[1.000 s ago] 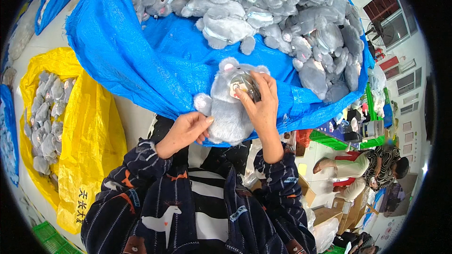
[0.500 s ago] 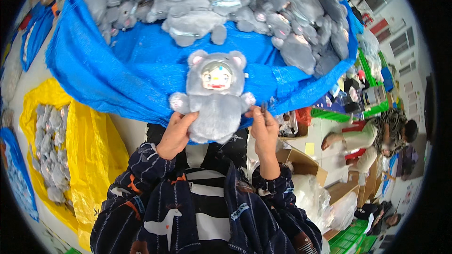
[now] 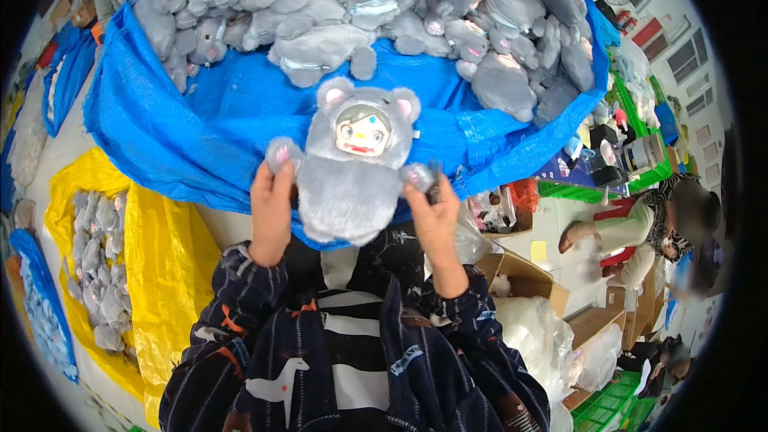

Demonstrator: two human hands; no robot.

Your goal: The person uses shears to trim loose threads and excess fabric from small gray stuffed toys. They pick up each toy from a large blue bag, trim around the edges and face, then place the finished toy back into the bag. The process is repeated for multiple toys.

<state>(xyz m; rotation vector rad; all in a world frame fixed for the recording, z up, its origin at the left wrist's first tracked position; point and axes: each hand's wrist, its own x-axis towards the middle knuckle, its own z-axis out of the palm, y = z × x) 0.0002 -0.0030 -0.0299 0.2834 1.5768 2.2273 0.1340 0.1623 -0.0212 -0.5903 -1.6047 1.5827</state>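
A grey plush toy [image 3: 350, 196] with round pink-lined ears and a doll-like face in its head lies face up before me, against the blue sheet edge. My left hand [image 3: 272, 212] is closed on its left-side paw, fingers pinching the fur. My right hand [image 3: 436, 224] pinches the other paw between thumb and fingers. A small dark tool [image 3: 434, 174] pokes up from the fingers of that same hand; its kind is unclear. Beyond the toy, many similar grey plush pieces [image 3: 316, 48] are heaped on the blue woven sheet [image 3: 200, 124].
To the left stands an open yellow sack [image 3: 172, 272] holding small grey plush parts [image 3: 100, 264]. Cardboard boxes [image 3: 524, 276] and clear plastic bags [image 3: 532, 336] lie at the right. Farther right a person [image 3: 640, 228] sits near green crates [image 3: 648, 176].
My left hand has moved up from the toy's lower side to its paw. Both paws are now held spread outward, and the toy has tilted slightly. The right hand has come down a little.
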